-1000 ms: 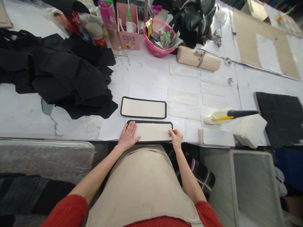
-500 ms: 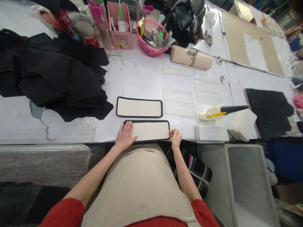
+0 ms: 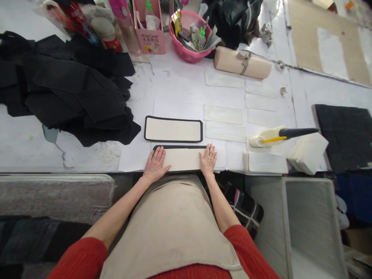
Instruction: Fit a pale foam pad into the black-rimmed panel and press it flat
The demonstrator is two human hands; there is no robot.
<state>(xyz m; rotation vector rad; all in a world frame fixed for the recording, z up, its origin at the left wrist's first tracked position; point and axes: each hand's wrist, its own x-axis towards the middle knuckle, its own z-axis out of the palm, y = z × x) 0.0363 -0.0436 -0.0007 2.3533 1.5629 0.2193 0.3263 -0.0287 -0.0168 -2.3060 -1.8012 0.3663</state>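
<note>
A cream rectangular panel with a black border (image 3: 183,159) lies flat at the table's front edge. On its left end rests my left hand (image 3: 155,162), palm down with the fingers stretched out. My right hand (image 3: 208,159) lies flat across the right end, fingers extended, hiding that end's border. Just behind, a second black-bordered cream panel (image 3: 173,130) lies on the white paper, touched by neither hand. To the right of my right hand is a stack of white rectangular pieces (image 3: 266,162).
Black cut pieces (image 3: 72,89) are heaped at the left. A yellow-handled brush (image 3: 273,139) and a black-handled tool lie on the right, beside more white pieces (image 3: 309,153). A pink basin (image 3: 190,58) and a beige roll (image 3: 242,64) stand behind. Below right is a grey bin (image 3: 309,224).
My right hand has gone from pinched fingers at the panel's right edge to lying flat on its right end. My left hand stays on the left end. The view has shifted slightly.
</note>
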